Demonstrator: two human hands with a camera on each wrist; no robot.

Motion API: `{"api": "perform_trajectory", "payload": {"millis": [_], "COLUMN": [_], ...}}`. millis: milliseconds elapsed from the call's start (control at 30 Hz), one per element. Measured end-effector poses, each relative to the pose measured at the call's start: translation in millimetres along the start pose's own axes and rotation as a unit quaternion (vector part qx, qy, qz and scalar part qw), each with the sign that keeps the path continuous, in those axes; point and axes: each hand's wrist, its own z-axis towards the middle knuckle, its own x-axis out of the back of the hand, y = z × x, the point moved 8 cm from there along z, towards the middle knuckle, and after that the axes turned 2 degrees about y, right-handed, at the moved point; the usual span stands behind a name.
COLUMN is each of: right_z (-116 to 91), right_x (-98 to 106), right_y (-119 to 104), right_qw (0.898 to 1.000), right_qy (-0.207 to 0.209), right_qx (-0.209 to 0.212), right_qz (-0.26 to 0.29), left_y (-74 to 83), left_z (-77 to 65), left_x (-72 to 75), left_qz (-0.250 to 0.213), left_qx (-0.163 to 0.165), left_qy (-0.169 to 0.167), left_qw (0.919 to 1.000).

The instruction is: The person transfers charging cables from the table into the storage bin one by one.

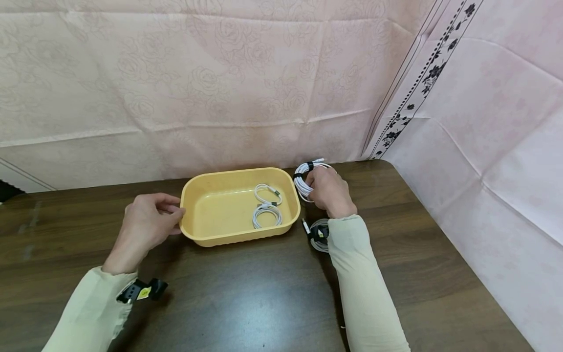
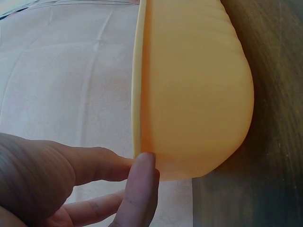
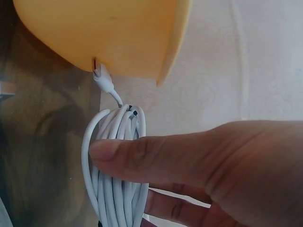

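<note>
A shallow yellow plastic basin stands on the table against the back cloth. At its left end, my left hand pinches the rim between thumb and fingers; the left wrist view shows a finger on the outer wall. Beyond the right end, my right hand grips a coiled white cable bound with black ties. The right wrist view has the thumb across the coil, and the cable's plug pointing at the basin's wall. Inside the basin, on the right, lies a smaller white cable in two loops.
Another coiled white cable lies on the table under my right wrist, partly hidden by the black wrist camera. The brown wooden table meets a pink patterned cloth at the back and right.
</note>
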Motion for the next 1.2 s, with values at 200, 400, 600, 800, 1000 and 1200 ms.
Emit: {"api": "perform_trajectory", "payload": {"millis": [200,400,600,800,1000,1200], "right_z": [0,-1,0,-1,-3,-4], "right_x": [1,3,5,7,9,13], "right_y": [-1,-2,-2,0,-1,-1], "right_qw": [1.000,1.000,1.000,1.000,1.000,0.999], "right_qy": [0.002,0.006,0.008,0.015,0.020,0.027], "right_qx": [0.001,0.004,0.007,0.009,0.011,0.012], "right_qz": [0.002,-0.001,0.001,0.004,0.008,0.012], "left_y": [-0.9,-1.6,-0.3,-0.4,-0.9,-1.3], "left_z": [0.1,0.3,0.4,0.8,0.7,0.7], "left_x": [0.2,0.1,0.9,-0.2,-1.2,-1.7], "left_qz": [0.001,0.001,0.004,0.002,0.001,-0.002], "left_qx": [0.004,0.013,0.009,0.012,0.013,0.015], "left_qy": [0.000,-0.002,0.000,-0.004,-0.008,-0.011], "left_qw": [1.0000,0.9999,1.0000,0.9999,0.9999,0.9998]}}
